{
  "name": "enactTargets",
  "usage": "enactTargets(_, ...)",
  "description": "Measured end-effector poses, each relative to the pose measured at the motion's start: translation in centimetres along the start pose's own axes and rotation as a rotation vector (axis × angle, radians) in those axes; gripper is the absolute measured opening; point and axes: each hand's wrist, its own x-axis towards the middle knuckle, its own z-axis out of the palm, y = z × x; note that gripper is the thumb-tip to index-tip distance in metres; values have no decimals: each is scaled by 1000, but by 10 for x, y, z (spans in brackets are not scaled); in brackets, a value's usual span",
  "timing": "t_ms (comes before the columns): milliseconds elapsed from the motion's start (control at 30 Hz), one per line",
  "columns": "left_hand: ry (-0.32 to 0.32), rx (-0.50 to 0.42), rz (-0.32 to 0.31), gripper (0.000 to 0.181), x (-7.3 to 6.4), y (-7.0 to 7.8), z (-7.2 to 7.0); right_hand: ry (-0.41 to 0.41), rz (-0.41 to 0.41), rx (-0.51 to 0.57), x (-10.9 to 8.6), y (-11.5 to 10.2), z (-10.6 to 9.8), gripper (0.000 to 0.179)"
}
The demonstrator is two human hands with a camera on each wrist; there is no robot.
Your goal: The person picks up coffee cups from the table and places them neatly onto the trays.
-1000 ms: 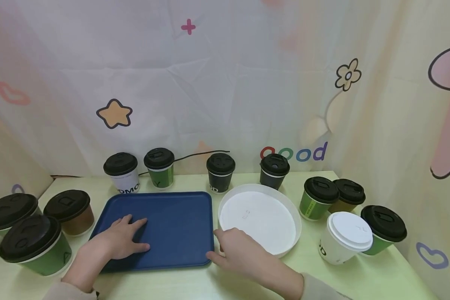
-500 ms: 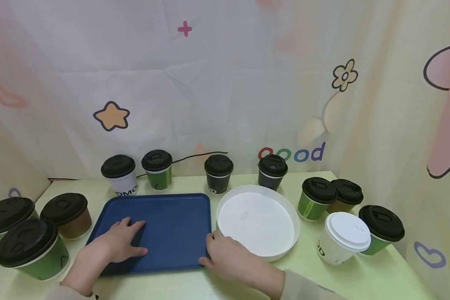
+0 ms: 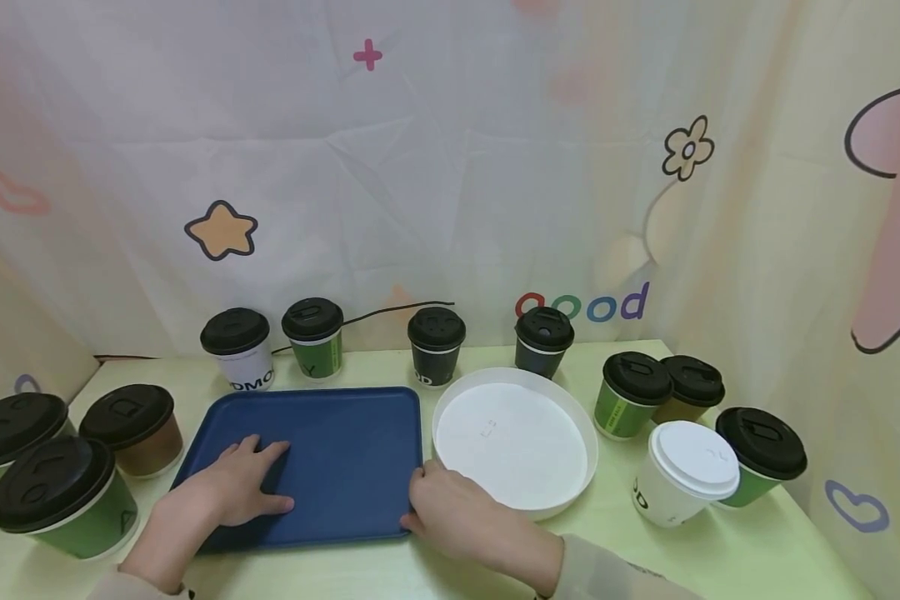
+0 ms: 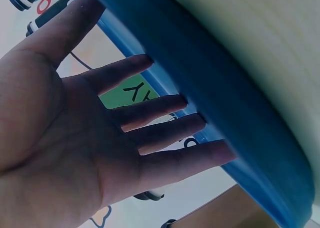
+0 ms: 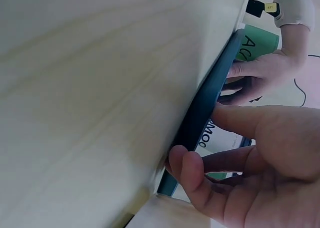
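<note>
A dark blue rectangular tray [image 3: 352,454] lies on the pale table, and both hands are on it. My left hand [image 3: 242,485] rests on its left part, fingers spread and fairly straight; in the left wrist view the fingertips [image 4: 142,61] touch the tray inside its rim. At the near right corner, my right hand [image 3: 453,512] grips the tray's edge. The right wrist view has the thumb [image 5: 232,115] against the near rim and the other fingers curled at the right side. A round white shallow dish [image 3: 513,442] stands just beyond the right hand.
Lidded paper cups surround the tray: green [image 3: 67,500] and brown [image 3: 133,429] ones at left, white [image 3: 238,350], green [image 3: 313,337] and black [image 3: 437,346] ones along the back. At right, a white-lidded cup [image 3: 686,475] stands among several more. A patterned curtain [image 3: 450,167] hangs behind.
My right hand has moved slightly left and now grips the tray's near right corner. The left hand stays on the tray. The head view has shifted a little.
</note>
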Motion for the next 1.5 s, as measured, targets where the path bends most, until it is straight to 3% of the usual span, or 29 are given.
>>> enactTargets(567,-44,11,-9,86,-5,8,5,-23,-23,-5,-10,1,-4,47)
enactTargets(800,-34,4,-10,86,-8,10,8,-64,-56,8,-10,2,-6,34)
enactTargets(1500,-57,2,-32,88,-19,10,14,-103,-76,8,-17,0,-9,35)
